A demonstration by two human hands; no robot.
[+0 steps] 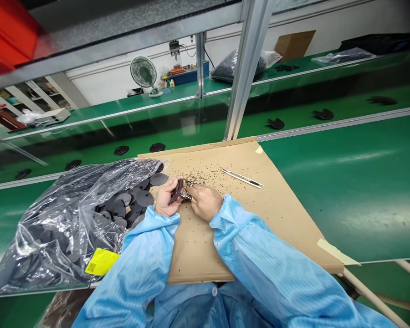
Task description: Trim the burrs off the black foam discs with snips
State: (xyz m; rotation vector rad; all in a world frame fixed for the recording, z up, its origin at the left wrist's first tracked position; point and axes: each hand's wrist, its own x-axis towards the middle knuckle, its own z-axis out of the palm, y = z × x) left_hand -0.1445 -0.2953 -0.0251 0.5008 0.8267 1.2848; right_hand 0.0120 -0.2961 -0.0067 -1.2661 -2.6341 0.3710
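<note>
While the hands (pixel 207 202) grip a disc (pixel 176 191) and a tool (pixel 186 195), specks (pixel 195 178) litter the cardboard (pixel 198 255); a fan (pixel 143 73) stands beyond.

Left hand (pixel 167 200) grips dark disc (pixel 177 190); right hand (pixel 207 201) holds metal tool (pixel 187 195) at its edge. Black bits (pixel 195 178) litter cardboard sheet (pixel 198 255); clear bag (pixel 59 205) of discs (pixel 144 198) lies leftward.

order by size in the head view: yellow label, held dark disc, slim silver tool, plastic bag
Plastic bag
Yellow label
Slim silver tool and held dark disc: too close to rank; tool longer, disc wider
</note>
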